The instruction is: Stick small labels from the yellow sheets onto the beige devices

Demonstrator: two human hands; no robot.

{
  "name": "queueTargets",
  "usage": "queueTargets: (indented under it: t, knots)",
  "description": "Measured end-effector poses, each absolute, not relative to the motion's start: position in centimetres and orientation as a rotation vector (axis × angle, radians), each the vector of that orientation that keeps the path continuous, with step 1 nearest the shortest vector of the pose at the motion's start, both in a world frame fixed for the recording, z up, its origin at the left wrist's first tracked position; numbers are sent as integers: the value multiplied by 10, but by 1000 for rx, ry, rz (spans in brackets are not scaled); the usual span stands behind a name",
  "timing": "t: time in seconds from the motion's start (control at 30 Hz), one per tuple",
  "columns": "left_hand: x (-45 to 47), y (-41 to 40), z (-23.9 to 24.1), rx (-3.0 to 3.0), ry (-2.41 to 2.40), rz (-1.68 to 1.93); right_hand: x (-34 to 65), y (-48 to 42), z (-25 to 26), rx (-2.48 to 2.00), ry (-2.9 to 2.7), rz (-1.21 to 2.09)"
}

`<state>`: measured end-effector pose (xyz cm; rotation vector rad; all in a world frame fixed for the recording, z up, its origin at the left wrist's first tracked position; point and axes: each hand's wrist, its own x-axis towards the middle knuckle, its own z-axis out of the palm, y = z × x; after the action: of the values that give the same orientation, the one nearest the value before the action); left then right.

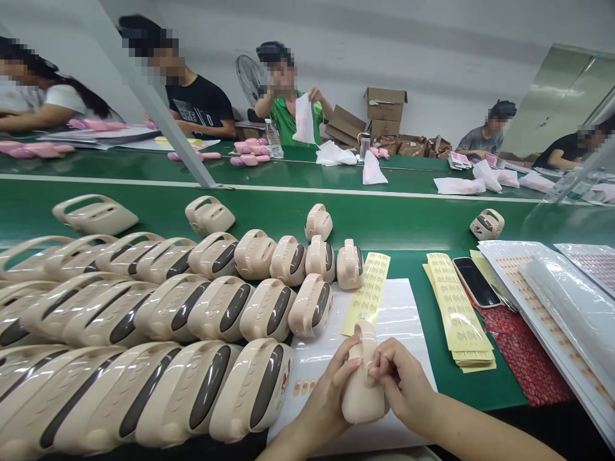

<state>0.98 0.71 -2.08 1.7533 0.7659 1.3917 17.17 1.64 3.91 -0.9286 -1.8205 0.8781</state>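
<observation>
Out to the left of the fingers, rows of matching cases [225, 314] crowd in, handles on top, dark panels showing on many of them. Closer now, just left of the left fingers, small orange stickers [305, 387] sit on a white sheet [406, 326]. And here's the left hand [331, 390], thumb and fingers gripping the side of a beige case [362, 402], right there between the two hands, above the sheet! Just beyond the fingertips, a yellow label sheet [372, 282] lies at a slant. Across to the right hand [403, 379], fingers curled against that same case beside its handle; whether they pinch anything, I cannot tell. Right of those fingers come stacked yellow labels [456, 314], a phone [476, 282], then red bubble wrap [526, 352].
</observation>
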Motion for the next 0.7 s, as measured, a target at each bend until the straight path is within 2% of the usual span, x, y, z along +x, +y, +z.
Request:
queueTargets:
  t: [0.23,0.43,0.53,0.7]
  knots:
    - [10,9,-19,1870,741,1357,178,10,36,-950,-1963,701]
    - [9,7,-19,1642,777,1373,184,16,35,-921,-2061,529]
    - [7,8,-19,1668,757,1359,191,35,38,-862,-2201,668]
    - [6,10,-16,1888,703,1321,197,63,42,-735,-2231,1165]
